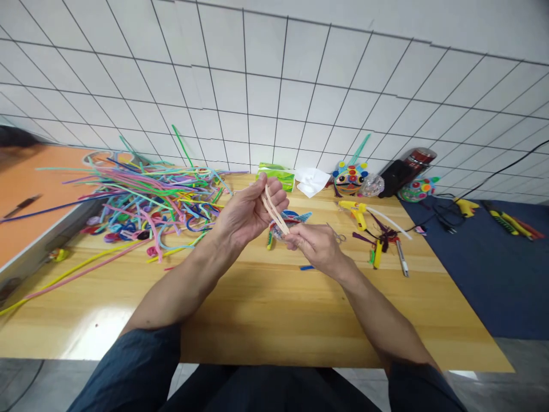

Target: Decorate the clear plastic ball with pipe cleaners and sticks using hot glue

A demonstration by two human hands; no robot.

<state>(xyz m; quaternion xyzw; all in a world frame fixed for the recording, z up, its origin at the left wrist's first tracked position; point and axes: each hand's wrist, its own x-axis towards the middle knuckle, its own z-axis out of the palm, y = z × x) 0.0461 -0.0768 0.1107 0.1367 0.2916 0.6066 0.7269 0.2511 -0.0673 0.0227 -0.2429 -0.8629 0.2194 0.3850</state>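
A peach pipe cleaner (275, 210), folded into two strands side by side, is held up above the table. My left hand (249, 212) is turned palm up, with its thumb and curled fingers around the upper end. Lower down, my right hand (315, 246) pinches the other end between thumb and fingers. Just behind the hands lies a colourful craft piece (295, 217) with blue and red parts, partly hidden by them. A short blue strip (307, 268) rests on the table near my right hand.
Many loose pipe cleaners (163, 194) pile up at left. At right lie a yellow glue gun (354, 212), scissors (337, 233) and a utility knife (402, 258). A decorated face craft (349, 178), a green tissue pack (277, 174) and a dark red bottle (418, 163) stand by the wall.
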